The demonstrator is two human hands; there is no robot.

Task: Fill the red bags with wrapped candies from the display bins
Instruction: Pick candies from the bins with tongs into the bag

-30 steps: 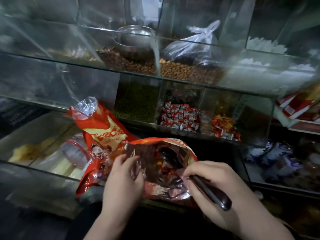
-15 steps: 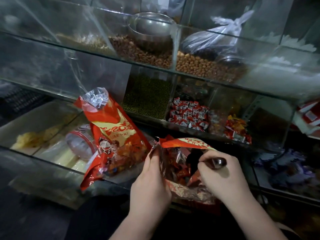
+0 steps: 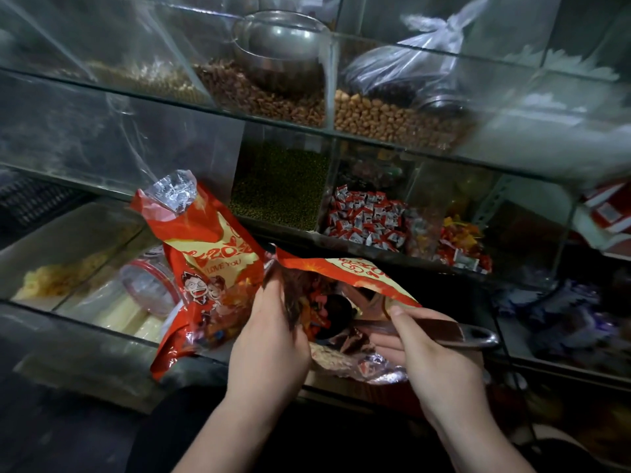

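An open red bag (image 3: 345, 271) lies in front of me, its mouth held wide, with wrapped candies inside. My left hand (image 3: 269, 343) grips the bag's left edge. My right hand (image 3: 433, 356) holds a dark scoop (image 3: 444, 331) by its handle, the scoop's bowl reaching into the bag. A second red bag (image 3: 208, 264) with a cartoon print stands filled to the left, leaning on the glass shelf. Bins of red-and-white wrapped candies (image 3: 368, 220) and red-yellow candies (image 3: 461, 244) sit behind the bag.
Glass shelves hold bins of green beans (image 3: 280, 189), brown nuts (image 3: 259, 93) and peanuts (image 3: 386, 121). A metal pot (image 3: 280, 46) and a tied plastic bag (image 3: 409, 66) sit on the top row. A clear jar (image 3: 150, 288) lies at lower left. Purple-wrapped sweets (image 3: 563, 312) are at right.
My right hand has turned the scoop from upright to flat, its handle now pointing right and its bowl in the bag. My left hand has pulled the bag's mouth wider.
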